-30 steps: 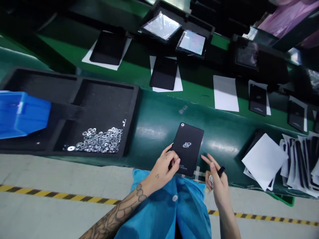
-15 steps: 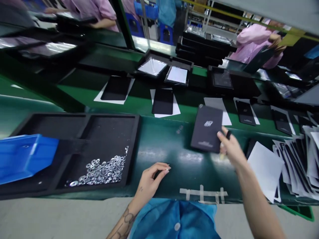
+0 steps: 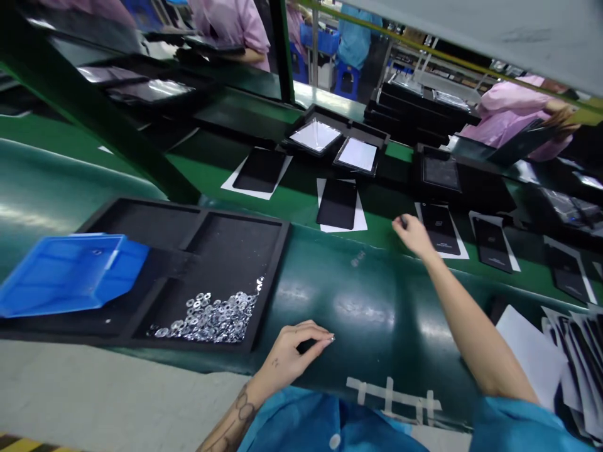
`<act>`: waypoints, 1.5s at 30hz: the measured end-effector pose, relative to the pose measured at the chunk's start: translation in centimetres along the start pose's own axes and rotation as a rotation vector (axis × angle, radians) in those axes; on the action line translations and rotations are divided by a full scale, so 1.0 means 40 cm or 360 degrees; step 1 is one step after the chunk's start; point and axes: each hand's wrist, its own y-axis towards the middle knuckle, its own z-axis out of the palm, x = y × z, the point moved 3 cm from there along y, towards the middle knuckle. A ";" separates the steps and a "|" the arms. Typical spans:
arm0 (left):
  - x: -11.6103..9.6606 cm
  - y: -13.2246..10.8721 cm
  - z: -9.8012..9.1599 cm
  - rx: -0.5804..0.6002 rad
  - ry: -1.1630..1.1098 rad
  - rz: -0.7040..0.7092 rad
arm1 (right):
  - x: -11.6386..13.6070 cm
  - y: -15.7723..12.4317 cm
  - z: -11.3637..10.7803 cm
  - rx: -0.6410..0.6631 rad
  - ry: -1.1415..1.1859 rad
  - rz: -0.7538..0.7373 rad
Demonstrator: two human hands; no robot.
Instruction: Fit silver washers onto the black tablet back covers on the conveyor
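Right hand [image 3: 414, 235], fingers closed on a small dark object [image 3: 403, 221], beside a back cover [image 3: 439, 227] already laid on the belt [image 3: 301, 202]; left hand [image 3: 293, 353] pinched together at the tabletop's [image 3: 377, 314] near edge.

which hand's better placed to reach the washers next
Likely left: the left hand rests on the bench edge close to the washers, while the right hand is stretched out at a black cover on the belt.

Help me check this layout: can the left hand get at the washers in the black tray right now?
Probably yes: the left hand rests beside the tray, and the washers lie uncovered near its low wall, with nothing between.
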 end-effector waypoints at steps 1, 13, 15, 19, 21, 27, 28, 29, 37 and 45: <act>-0.002 0.010 -0.001 0.0005 0.0001 0.0016 | 0.057 0.023 0.045 0.0054 -0.0004 -0.0058; 0.032 0.032 0.003 -0.0070 -0.0214 -0.0148 | 0.285 0.163 0.181 0.0361 -0.0178 0.0084; 0.038 0.028 0.004 -0.0099 -0.0282 -0.0176 | 0.282 0.169 0.164 0.0346 -0.0153 0.0091; 0.043 0.026 0.004 -0.0158 -0.0364 -0.0213 | 0.251 0.165 0.078 0.0109 0.0046 -0.0004; 0.045 0.027 0.002 -0.0165 -0.0367 -0.0266 | 0.227 0.140 -0.004 -0.0085 0.0178 -0.0089; 0.054 0.036 -0.003 -0.0141 -0.0480 -0.0392 | 0.264 -0.082 -0.269 -0.0060 -0.0208 -0.0401; 0.054 0.039 -0.003 -0.0134 -0.0499 -0.0393 | 0.290 -0.137 -0.281 0.0056 -0.0357 -0.0451; 0.053 0.041 -0.003 -0.0143 -0.0515 -0.0390 | 0.318 -0.194 -0.280 0.0183 -0.0504 -0.0492; 0.055 0.042 -0.015 -0.0283 -0.0348 -0.0464 | 0.449 -0.549 0.027 0.1083 -0.0726 -0.0824; 0.047 0.087 -0.033 -0.0208 -0.0153 -0.0486 | 0.263 -0.424 0.007 0.0779 0.0847 -0.0271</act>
